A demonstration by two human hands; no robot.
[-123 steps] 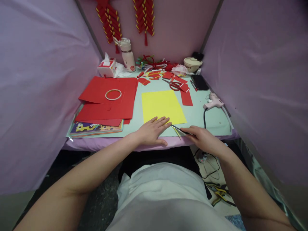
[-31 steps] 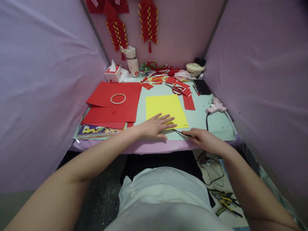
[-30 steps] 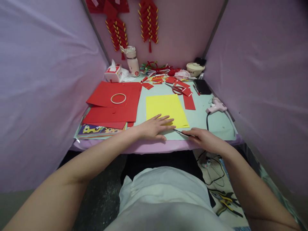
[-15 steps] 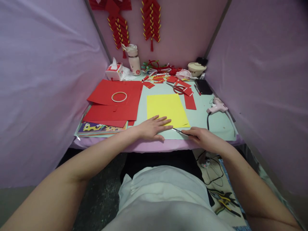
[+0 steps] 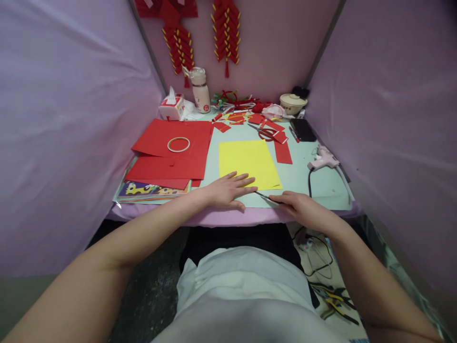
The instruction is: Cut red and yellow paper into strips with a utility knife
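Note:
A sheet of yellow paper [image 5: 246,159] lies flat on the pale green table top [image 5: 214,190]. Across its near left corner my left hand [image 5: 233,190] rests palm down, fingers spread, and covers that part of the sheet. My right hand [image 5: 296,204], at the table's front edge, is closed round a slim, pointed metal tool [image 5: 266,196]. The tool points left, and its tip is close to the left hand's fingers, just below the sheet's near edge. Whether it is a knife or tweezers I cannot make out.
Large red sheets [image 5: 164,166] with a roll of tape [image 5: 178,144] lie at left. Behind the yellow sheet are red-handled scissors [image 5: 266,134] and red scraps [image 5: 283,152]. A glue gun [image 5: 323,158] and a black phone [image 5: 303,130] are at right; a bottle [image 5: 200,93] stands behind.
The whole view has shifted slightly. Both hands keep nearly the same place; the tool's tip is a little nearer the left hand's fingers.

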